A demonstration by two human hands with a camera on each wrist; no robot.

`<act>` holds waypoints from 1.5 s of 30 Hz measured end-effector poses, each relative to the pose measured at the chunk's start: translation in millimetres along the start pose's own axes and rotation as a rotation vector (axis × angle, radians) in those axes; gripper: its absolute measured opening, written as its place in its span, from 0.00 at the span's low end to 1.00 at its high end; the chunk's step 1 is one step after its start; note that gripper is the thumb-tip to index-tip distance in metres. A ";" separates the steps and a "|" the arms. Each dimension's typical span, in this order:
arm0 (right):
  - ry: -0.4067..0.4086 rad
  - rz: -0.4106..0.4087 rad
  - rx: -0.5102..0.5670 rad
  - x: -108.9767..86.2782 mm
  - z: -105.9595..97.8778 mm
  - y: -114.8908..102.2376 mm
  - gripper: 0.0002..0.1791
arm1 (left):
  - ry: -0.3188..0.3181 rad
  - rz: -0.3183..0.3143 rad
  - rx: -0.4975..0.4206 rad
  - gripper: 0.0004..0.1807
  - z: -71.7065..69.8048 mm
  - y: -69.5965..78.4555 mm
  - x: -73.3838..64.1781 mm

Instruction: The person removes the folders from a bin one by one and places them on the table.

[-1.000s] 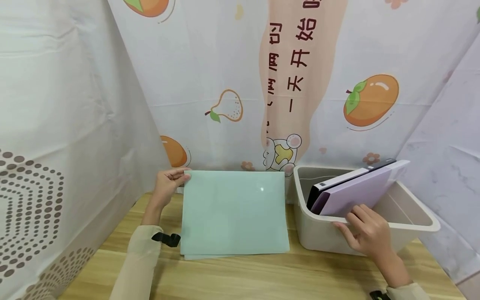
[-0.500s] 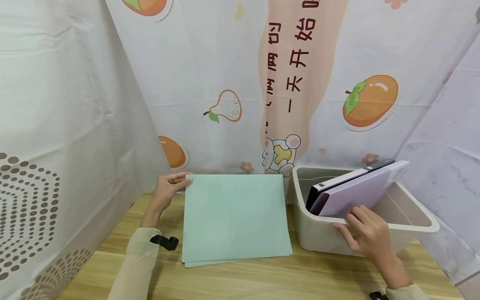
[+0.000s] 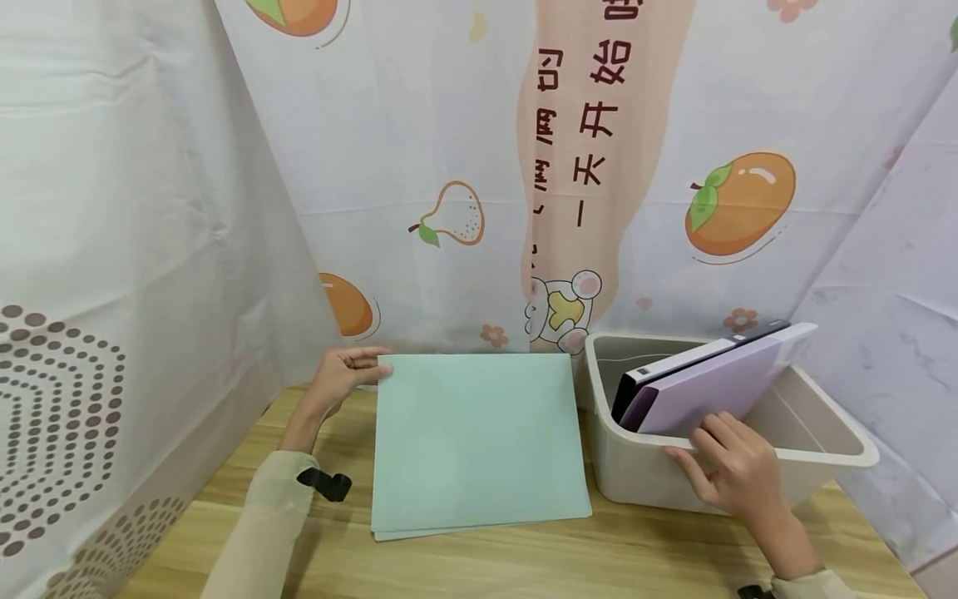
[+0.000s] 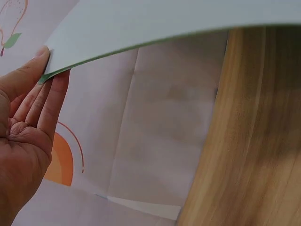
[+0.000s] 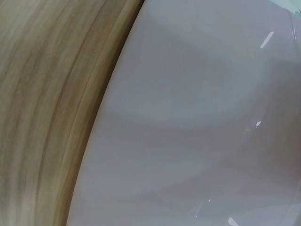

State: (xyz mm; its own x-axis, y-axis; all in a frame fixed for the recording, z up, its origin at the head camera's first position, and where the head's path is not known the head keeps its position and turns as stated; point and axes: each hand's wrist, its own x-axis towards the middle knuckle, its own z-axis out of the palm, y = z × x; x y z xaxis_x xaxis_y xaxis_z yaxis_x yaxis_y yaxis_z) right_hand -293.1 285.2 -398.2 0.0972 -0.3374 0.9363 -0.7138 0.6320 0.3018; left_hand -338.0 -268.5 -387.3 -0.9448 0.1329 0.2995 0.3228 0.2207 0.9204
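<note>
My left hand (image 3: 340, 384) pinches the upper left corner of a mint-green folder (image 3: 481, 441) between thumb and fingers. Two layers of it show along the lower edge. In the left wrist view the left hand (image 4: 30, 122) holds that corner from the side, and the folder (image 4: 155, 23) bows above the wooden table. On the right, my right hand (image 3: 737, 466) grips the front rim of a light grey bin (image 3: 644, 474), its thumb outside and its other fingertips hidden behind the rim. The bin's glossy wall (image 5: 188, 113) fills most of the right wrist view.
Inside the bin lean a lilac file case (image 3: 711, 383) and a black-and-white binder (image 3: 684, 358), both sticking up past the rim. A printed cloth (image 3: 419, 125) hangs behind the wooden table (image 3: 449, 574). Another white cloth (image 3: 150, 249) hangs at the left.
The left hand and the folder have shifted a little right and down, toward the bin and the table's front. The right hand and the bin have stayed put.
</note>
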 end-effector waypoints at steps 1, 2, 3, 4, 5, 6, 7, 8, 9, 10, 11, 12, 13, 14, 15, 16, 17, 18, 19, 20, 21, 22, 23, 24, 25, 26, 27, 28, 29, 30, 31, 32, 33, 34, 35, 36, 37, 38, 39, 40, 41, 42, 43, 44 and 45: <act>0.001 -0.001 0.001 0.1 0.0 0.1 0.33 | -0.002 0.000 0.005 0.26 0.3 0.1 0.3; 0.001 -0.001 0.001 0.1 0.0 0.1 0.33 | 0.000 -0.002 0.008 0.26 0.8 0.4 0.5; 0.001 -0.001 0.001 0.0 0.2 0.2 0.33 | 0.007 -0.008 0.016 0.26 1.4 0.4 0.9; 0.001 -0.001 0.002 -0.1 0.3 0.2 0.33 | 0.017 -0.017 0.022 0.25 2.2 0.1 1.5; 0.001 -0.002 0.001 -0.2 0.5 0.2 0.33 | 0.026 -0.026 0.029 0.25 2.9 -0.3 2.2; 0.001 -0.002 0.002 -0.3 0.7 0.2 0.33 | 0.038 -0.040 0.036 0.24 4.2 -0.6 2.9; 0.000 -0.001 0.003 -0.5 0.7 0.2 0.33 | 0.047 -0.054 0.044 0.24 5.4 -1.0 3.7; 0.001 -0.002 0.002 -0.6 0.8 0.1 0.33 | 0.061 -0.065 0.048 0.24 6.9 -1.3 4.6; 0.002 -0.002 0.002 -0.7 0.8 0.0 0.33 | 0.073 -0.073 0.054 0.23 8.4 -1.7 5.7; 0.003 -0.002 0.002 -0.8 0.7 0.0 0.33 | 0.084 -0.078 0.054 0.23 10.2 -2.0 6.6; 0.004 -0.002 0.002 -0.8 0.5 -0.1 0.33 | 0.096 -0.079 0.054 0.22 12.1 -1.8 7.3; 0.005 -0.002 0.002 -0.8 0.3 -0.2 0.33 | 0.108 -0.079 0.052 0.22 14.1 -1.8 7.9; 0.006 -0.002 0.002 -0.8 0.1 -0.3 0.33 | 0.117 -0.076 0.050 0.21 15.8 -1.8 8.6; 0.006 -0.002 0.001 -0.6 -0.2 -0.4 0.33 | 0.123 -0.069 0.048 0.21 17.5 -1.8 8.9; 0.006 -0.002 0.000 -0.5 -0.6 -0.5 0.33 | 0.127 -0.066 0.046 0.20 19.1 -1.7 9.1; 0.007 -0.002 0.000 -0.5 -0.6 -0.7 0.33 | 0.127 -0.065 0.045 0.20 20.4 -1.7 9.4; 0.007 -0.001 0.000 -0.5 -0.7 -0.9 0.33 | 0.125 -0.065 0.042 0.20 21.4 -1.7 9.7; 0.008 -0.001 0.000 -0.5 -0.7 -1.1 0.33 | 0.120 -0.066 0.043 0.20 22.1 -1.8 9.7; 0.009 -0.001 0.000 -0.5 -0.8 -1.2 0.33 | 0.114 -0.069 0.045 0.20 22.8 -2.0 9.7; 0.009 -0.001 0.000 -0.4 -0.8 -1.3 0.34 | 0.107 -0.072 0.048 0.20 23.1 -2.2 9.4; 0.010 -0.001 0.000 -0.3 -0.8 -1.4 0.34 | 0.100 -0.079 0.048 0.20 23.3 -2.3 9.2; 0.011 -0.001 0.000 -0.2 -0.7 -1.3 0.34 | 0.093 -0.085 0.048 0.20 23.4 -2.5 8.9; 0.012 -0.001 0.001 -0.2 -0.5 -1.2 0.34 | 0.086 -0.089 0.049 0.21 23.4 -2.6 8.6; 0.012 0.000 0.000 -0.3 -0.3 -1.1 0.34 | 0.077 -0.093 0.050 0.21 23.2 -2.6 8.2; 0.013 0.000 -0.001 -0.4 -0.1 -0.8 0.34 | 0.067 -0.096 0.049 0.22 23.1 -2.7 7.7; 0.013 0.001 -0.002 -0.8 0.0 -0.5 0.34 | 0.057 -0.098 0.045 0.23 22.9 -2.8 7.4; 0.014 0.002 -0.003 -1.2 0.2 -0.3 0.34 | 0.048 -0.100 0.040 0.23 22.8 -2.8 7.0; 0.014 0.002 -0.004 -1.3 0.3 0.0 0.34 | 0.043 -0.103 0.037 0.23 22.8 -2.8 6.8; 0.013 0.001 -0.005 -1.2 0.3 0.1 0.34 | 0.037 -0.108 0.034 0.24 22.6 -2.7 6.6; 0.013 0.001 -0.005 -1.3 0.3 0.1 0.34 | 0.031 -0.111 0.029 0.25 22.3 -2.9 6.5; 0.014 0.000 -0.006 -1.4 0.5 0.1 0.34 | 0.028 -0.113 0.024 0.25 22.1 -2.7 6.3; 0.015 0.000 -0.006 -1.5 0.3 -0.1 0.34 | 0.023 -0.115 0.022 0.25 21.9 -2.7 6.1; 0.015 -0.001 -0.006 -1.6 0.1 -0.4 0.34 | 0.022 -0.120 0.019 0.25 21.7 -2.8 6.1; 0.014 -0.002 -0.006 -1.7 -0.1 -0.7 0.34 | 0.017 -0.123 0.017 0.25 21.4 -3.1 6.1; 0.015 -0.003 -0.006 -1.8 -0.3 -1.1 0.34 | 0.015 -0.126 0.014 0.25 21.1 -3.3 6.0; 0.015 -0.003 -0.006 -2.2 -0.4 -1.4 0.33 | 0.009 -0.126 0.016 0.25 20.6 -3.6 6.0; 0.015 -0.003 -0.006 -2.5 -0.5 -1.7 0.33 | 0.005 -0.129 0.020 0.25 20.4 -3.4 5.8; 0.015 -0.004 -0.005 -2.6 -0.6 -1.9 0.33 | -0.001 -0.130 0.027 0.25 19.9 -3.6 5.8; 0.015 -0.004 -0.004 -2.6 -0.6 -2.1 0.33 | -0.004 -0.131 0.036 0.25 19.6 -3.6 5.8; 0.016 -0.003 -0.003 -2.4 -0.6 -2.1 0.33 | -0.006 -0.133 0.041 0.25 19.5 -3.3 5.9; 0.017 -0.003 -0.001 -2.2 -0.5 -2.1 0.33 | -0.004 -0.136 0.043 0.24 19.7 -3.3 6.2; 0.018 -0.002 0.000 -1.8 -0.3 -2.0 0.33 | -0.007 -0.134 0.048 0.24 19.8 -3.4 6.6; 0.020 -0.001 0.001 -1.3 -0.1 -1.7 0.33 | -0.010 -0.130 0.054 0.24 20.0 -4.0 7.2; 0.021 0.000 0.000 -0.9 0.2 -1.4 0.33 | -0.012 -0.124 0.059 0.24 20.2 -4.9 8.0; 0.023 0.002 0.001 -0.4 0.4 -1.1 0.33 | -0.013 -0.118 0.063 0.24 20.5 -6.0 8.9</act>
State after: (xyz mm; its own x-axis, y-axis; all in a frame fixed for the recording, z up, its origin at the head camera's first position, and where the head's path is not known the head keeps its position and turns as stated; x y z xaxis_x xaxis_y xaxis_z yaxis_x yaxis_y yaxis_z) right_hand -292.7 284.3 -399.0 0.1119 -0.3205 0.9406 -0.7146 0.6318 0.3003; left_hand -347.1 -248.8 -395.3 -0.9758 0.1148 0.1861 0.2124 0.2961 0.9312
